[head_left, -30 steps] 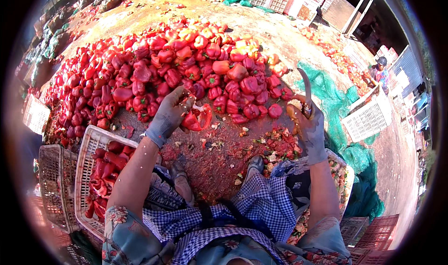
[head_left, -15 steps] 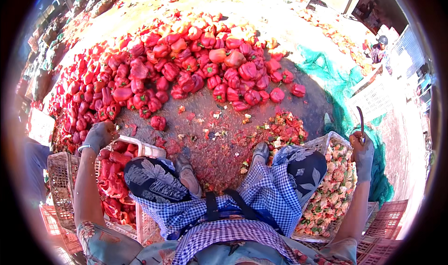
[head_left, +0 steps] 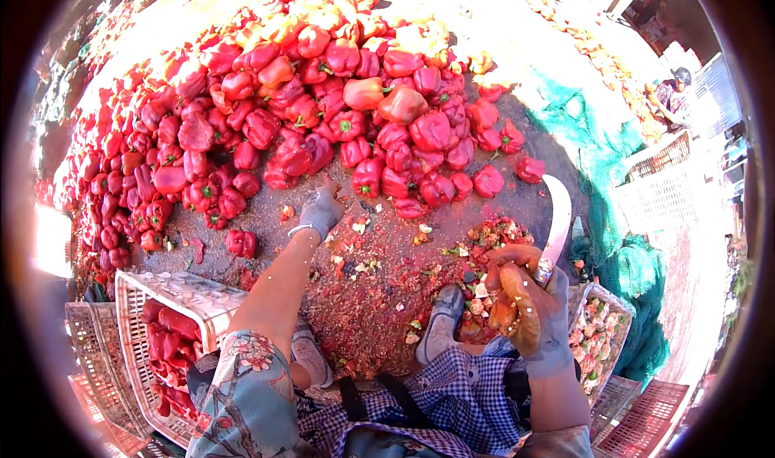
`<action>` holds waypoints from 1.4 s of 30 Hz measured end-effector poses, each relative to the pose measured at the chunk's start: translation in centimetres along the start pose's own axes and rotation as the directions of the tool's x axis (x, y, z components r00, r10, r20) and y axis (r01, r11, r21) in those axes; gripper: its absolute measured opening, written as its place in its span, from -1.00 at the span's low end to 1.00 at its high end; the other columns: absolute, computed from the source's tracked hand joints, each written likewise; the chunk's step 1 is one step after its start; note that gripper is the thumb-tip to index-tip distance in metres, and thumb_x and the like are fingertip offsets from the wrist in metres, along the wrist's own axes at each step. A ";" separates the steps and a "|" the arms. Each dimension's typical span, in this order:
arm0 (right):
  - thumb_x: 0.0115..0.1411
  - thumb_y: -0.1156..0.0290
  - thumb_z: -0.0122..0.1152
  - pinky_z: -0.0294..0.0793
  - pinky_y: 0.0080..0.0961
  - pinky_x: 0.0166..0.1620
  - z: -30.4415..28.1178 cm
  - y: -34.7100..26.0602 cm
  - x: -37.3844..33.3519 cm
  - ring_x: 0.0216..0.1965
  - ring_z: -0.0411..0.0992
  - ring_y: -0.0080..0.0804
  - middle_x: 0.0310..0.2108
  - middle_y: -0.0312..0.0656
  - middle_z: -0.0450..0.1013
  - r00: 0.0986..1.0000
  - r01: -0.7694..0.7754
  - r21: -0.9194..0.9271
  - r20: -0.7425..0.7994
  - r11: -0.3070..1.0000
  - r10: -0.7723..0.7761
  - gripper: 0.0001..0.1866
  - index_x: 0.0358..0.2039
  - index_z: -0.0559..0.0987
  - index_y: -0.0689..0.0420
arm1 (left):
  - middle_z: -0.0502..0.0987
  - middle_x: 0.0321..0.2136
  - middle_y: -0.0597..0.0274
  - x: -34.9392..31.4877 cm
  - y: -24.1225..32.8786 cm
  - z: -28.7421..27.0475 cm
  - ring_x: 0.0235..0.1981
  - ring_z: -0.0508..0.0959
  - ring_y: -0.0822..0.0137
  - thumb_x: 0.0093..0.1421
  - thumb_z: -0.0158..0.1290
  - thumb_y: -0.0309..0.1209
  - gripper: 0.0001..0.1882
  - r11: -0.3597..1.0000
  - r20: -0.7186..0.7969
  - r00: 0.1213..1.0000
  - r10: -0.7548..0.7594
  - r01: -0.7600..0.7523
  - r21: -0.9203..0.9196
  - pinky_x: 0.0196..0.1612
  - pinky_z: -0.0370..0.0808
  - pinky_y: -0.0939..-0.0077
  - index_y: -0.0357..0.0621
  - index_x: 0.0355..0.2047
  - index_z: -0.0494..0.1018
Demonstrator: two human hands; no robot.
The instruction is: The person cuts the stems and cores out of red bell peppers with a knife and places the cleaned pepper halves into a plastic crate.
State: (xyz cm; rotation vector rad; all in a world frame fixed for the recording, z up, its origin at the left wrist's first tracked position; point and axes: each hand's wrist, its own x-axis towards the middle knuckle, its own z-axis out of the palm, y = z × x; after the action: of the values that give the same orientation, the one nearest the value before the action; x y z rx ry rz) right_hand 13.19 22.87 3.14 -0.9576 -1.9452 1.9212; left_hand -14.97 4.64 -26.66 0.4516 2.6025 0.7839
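The left hand, near the centre of the frame, is just below the heap of red peppers spanning the upper left and middle, its grip impossible to tell. Right of centre, the right hand grips 1 curved knife, blade upward. Scraps litter the dark ground; green netting lies at right, 1 pale crate lower left.

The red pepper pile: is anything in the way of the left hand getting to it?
Nothing visible is: the left hand is just short of the red pepper pile, with only a strip of ground between them.
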 end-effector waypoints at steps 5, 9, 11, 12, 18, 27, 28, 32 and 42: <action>0.21 0.47 -0.05 0.27 -0.67 -0.71 0.3 -0.2 0.9 -0.80 0.22 -0.58 -0.54 -0.07 0.41 0.990 -0.044 0.090 -0.131 0.995 0.055 -0.78 -0.17 0.43 0.29 | 0.51 -0.13 -0.14 3.7 6.4 2.5 -0.06 0.50 -0.11 0.05 0.18 -0.05 -0.38 0.988 0.075 0.986 -0.150 0.146 0.054 -0.03 0.44 0.14 -0.21 0.00 0.35; 0.19 0.53 -0.13 0.24 -0.66 -0.73 1.5 -0.7 1.5 -0.82 0.19 -0.59 -0.56 0.00 0.40 0.985 -0.083 0.107 -0.139 0.991 0.098 -0.79 -0.20 0.40 0.32 | 0.42 -0.04 -0.21 7.4 6.0 6.0 -0.01 0.47 -0.11 -0.07 0.26 -0.09 -0.25 0.969 0.057 0.968 -0.244 0.245 -0.021 0.03 0.42 0.13 -0.19 0.07 0.28; 0.18 0.53 -0.14 0.23 -0.67 -0.73 2.1 -1.1 2.1 -0.82 0.19 -0.59 -0.57 0.01 0.39 0.974 -0.121 0.034 -0.188 0.992 0.125 -0.81 -0.23 0.39 0.33 | 0.41 -0.05 -0.21 7.5 7.4 6.7 -0.04 0.48 -0.11 -0.14 0.29 -0.15 -0.21 0.966 -0.014 0.966 -0.258 0.258 -0.026 0.02 0.43 0.15 -0.24 0.06 0.26; 0.17 0.53 -0.13 0.23 -0.67 -0.73 1.9 -1.0 2.3 -0.82 0.19 -0.59 -0.57 0.01 0.39 0.974 -0.128 0.049 -0.182 0.991 0.135 -0.81 -0.23 0.39 0.33 | 0.41 -0.05 -0.21 7.5 7.9 7.0 -0.05 0.48 -0.11 -0.15 0.29 -0.18 -0.22 0.965 -0.029 0.965 -0.261 0.260 -0.015 0.02 0.43 0.15 -0.25 0.05 0.25; 0.17 0.51 -0.07 0.23 -0.67 -0.72 1.4 -0.2 2.2 -0.79 0.23 -0.57 -0.52 -0.01 0.41 0.992 -0.092 -0.024 -0.094 0.996 0.089 -0.80 -0.21 0.41 0.32 | 0.47 -0.16 -0.15 5.1 4.3 9.4 -0.16 0.53 -0.05 -0.19 0.30 -0.35 -0.32 0.831 -0.096 0.931 -0.352 0.264 -0.489 -0.06 0.47 0.23 -0.27 -0.05 0.27; 0.14 0.56 0.13 0.35 -0.69 -0.57 1.5 0.6 0.4 -0.60 0.38 -0.64 -0.42 -0.25 0.46 0.974 -0.121 -0.132 0.177 0.984 0.143 -0.70 -0.08 0.43 0.23 | 0.47 -0.22 0.22 -5.7 7.4 0.9 -0.23 0.47 0.42 -0.06 0.30 -0.55 -0.46 0.381 -0.097 0.994 0.053 -0.110 -0.918 -0.16 0.48 0.52 -0.19 -0.10 0.27; 0.14 0.54 0.14 0.35 -0.68 -0.58 1.5 1.1 0.1 -0.61 0.38 -0.62 -0.43 -0.26 0.46 0.965 -0.133 -0.103 0.212 0.986 0.152 -0.70 -0.08 0.43 0.22 | 0.45 -0.18 0.23 -6.8 8.9 -0.6 -0.20 0.46 0.42 -0.08 0.33 -0.51 -0.41 0.382 -0.165 0.977 0.137 -0.206 -0.901 -0.11 0.46 0.51 -0.19 -0.07 0.27; 0.13 0.48 0.18 0.45 -0.48 -0.48 1.9 3.6 -0.1 -0.54 0.46 -0.39 -0.45 -0.15 0.47 0.960 0.207 -0.263 0.238 0.942 -0.145 -0.69 -0.10 0.42 0.21 | 0.44 -0.18 0.14 -12.1 14.7 -7.0 -0.17 0.48 0.32 -0.15 0.39 -0.40 -0.35 0.453 -0.298 0.877 0.376 -0.455 -0.767 -0.06 0.45 0.41 -0.21 -0.08 0.28; 0.16 0.44 0.05 0.36 -0.54 -0.62 4.8 0.7 -1.4 -0.67 0.36 -0.56 -0.53 -0.29 0.40 0.864 0.219 -0.001 0.465 0.976 -0.193 -0.79 -0.20 0.47 0.22 | 0.44 -0.16 -0.07 -18.8 17.2 -15.1 -0.13 0.51 -0.01 -0.22 0.41 -0.26 -0.21 0.613 -0.454 0.520 0.723 -0.786 0.077 -0.09 0.47 0.24 -0.21 0.00 0.28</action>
State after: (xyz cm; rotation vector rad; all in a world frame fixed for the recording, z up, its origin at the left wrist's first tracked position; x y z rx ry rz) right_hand 11.60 18.13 2.40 -0.2854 -2.2476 2.1167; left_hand -1.99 3.71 -0.05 1.6259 2.6530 1.4898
